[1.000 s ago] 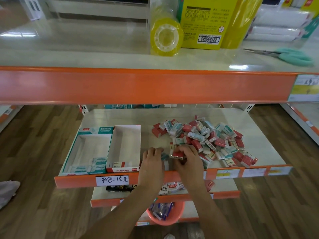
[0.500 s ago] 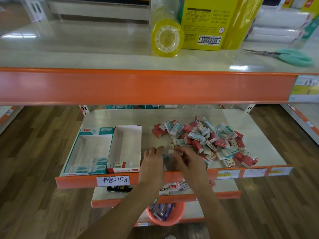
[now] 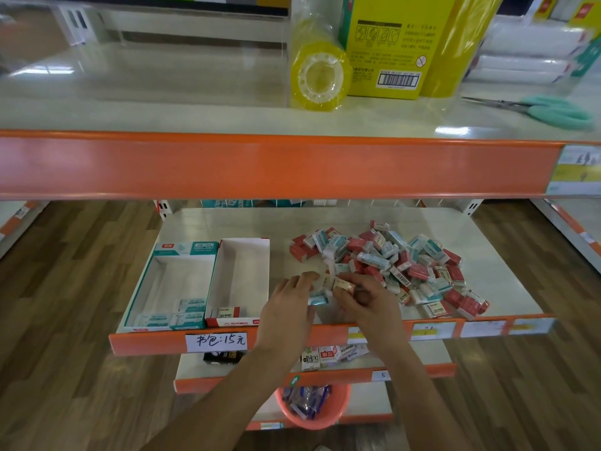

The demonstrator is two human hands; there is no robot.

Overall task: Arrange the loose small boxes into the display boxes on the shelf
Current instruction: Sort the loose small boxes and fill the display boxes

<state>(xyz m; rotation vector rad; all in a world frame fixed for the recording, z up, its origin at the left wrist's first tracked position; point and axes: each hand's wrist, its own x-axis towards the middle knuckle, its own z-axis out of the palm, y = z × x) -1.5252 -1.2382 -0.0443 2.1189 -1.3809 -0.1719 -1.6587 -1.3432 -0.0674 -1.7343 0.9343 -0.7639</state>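
Observation:
A heap of loose small red and teal boxes (image 3: 396,262) covers the right half of the middle shelf (image 3: 227,222). Two open display boxes stand at the left: a teal-trimmed one (image 3: 175,281) with a few teal boxes along its front, and a red-trimmed one (image 3: 242,275) with one red box at its front. My left hand (image 3: 289,304) rests at the heap's near-left edge, fingers over a teal box and touching small boxes. My right hand (image 3: 364,301) pinches a small red box (image 3: 343,284) beside it.
The orange lip of the upper shelf (image 3: 276,164) hangs just above. On that shelf stand a yellow tape roll (image 3: 320,76), a yellow carton (image 3: 390,47) and teal scissors (image 3: 553,110). A lower shelf holds more small boxes (image 3: 328,353); an orange basket (image 3: 312,408) sits below.
Both hands have shifted slightly away from the shelf's front edge into the heap. The right hand has regripped, now pinching a small red box higher up between the two hands.

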